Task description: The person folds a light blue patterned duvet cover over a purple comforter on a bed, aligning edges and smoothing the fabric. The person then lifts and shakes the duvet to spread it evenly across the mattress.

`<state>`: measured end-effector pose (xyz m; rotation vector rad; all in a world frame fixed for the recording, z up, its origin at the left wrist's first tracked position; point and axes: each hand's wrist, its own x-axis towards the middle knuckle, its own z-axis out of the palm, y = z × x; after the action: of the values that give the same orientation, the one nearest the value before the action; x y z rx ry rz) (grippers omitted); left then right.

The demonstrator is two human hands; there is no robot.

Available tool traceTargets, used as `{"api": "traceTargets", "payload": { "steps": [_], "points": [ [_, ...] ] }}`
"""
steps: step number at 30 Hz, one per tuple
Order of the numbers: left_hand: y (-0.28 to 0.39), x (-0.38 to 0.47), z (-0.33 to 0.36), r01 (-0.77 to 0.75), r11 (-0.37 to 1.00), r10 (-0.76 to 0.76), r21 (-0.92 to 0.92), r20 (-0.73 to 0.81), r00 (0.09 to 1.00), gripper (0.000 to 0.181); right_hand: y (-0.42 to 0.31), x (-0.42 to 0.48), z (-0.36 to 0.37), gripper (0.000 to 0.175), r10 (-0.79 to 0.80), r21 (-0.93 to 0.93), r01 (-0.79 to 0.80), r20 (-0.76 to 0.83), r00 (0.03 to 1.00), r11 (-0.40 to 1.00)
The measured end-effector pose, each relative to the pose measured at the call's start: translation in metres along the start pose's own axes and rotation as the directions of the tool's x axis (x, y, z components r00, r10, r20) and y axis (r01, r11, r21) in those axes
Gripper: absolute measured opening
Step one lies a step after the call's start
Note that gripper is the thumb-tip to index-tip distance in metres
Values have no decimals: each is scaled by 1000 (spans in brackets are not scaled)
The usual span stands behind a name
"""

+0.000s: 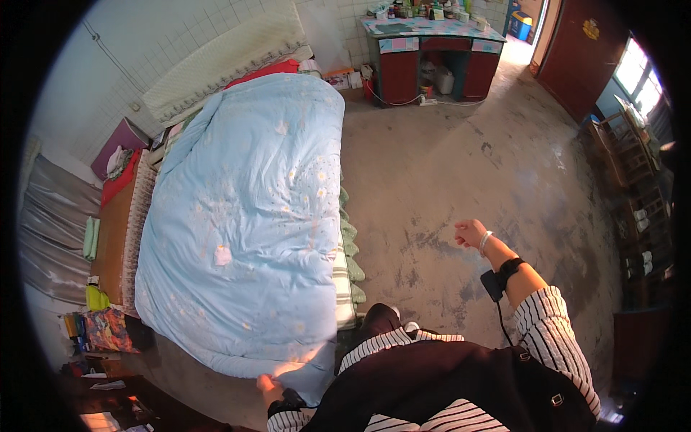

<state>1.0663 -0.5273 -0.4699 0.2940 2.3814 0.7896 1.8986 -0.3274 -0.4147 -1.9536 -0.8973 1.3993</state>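
Note:
A light blue quilt [253, 216] with a small flower pattern covers most of the bed, creased across its middle. At the quilt's near end, my left hand [268, 384] is beside its edge; whether the fingers grip the cloth is hidden. My right hand [471, 233] hangs over the concrete floor [421, 178], well away from the bed, with loosely curled fingers and nothing in it. A pale bracelet [485, 243] circles that wrist. Along the bed's right side, a striped sheet [342, 286] and a green scalloped edging [351, 248] show below the quilt.
A mattress [232, 59] leans against the wall behind the bed. Beyond stands a desk [398, 75] crowded with bottles, with a white cable and power strip [428, 101] on the floor before it. Wooden racks [621, 156] line the right. A dark table [178, 413] stands at lower left.

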Motion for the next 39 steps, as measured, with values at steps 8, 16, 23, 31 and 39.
{"api": "traceTargets", "payload": {
  "steps": [8,16,23,31,39],
  "points": [
    [128,-31,234,337,899,-161,-280,503,849,17,-189,144,28,34,28,-122,12,314,949,992],
    [321,-21,424,406,901,-191,-154,699,689,18,-352,324,-14,37,25,-304,66,287,958,950],
    [509,-13,463,211,942,-7,-263,611,792,22,-447,464,-32,69,-50,-520,281,414,909,807],
    [555,19,529,383,847,-196,-368,452,870,19,-524,727,38,109,131,-708,525,645,753,472],
    [648,-34,611,708,681,-621,-187,364,694,30,-658,1063,163,84,-30,-676,563,627,779,475]
  ]
}}
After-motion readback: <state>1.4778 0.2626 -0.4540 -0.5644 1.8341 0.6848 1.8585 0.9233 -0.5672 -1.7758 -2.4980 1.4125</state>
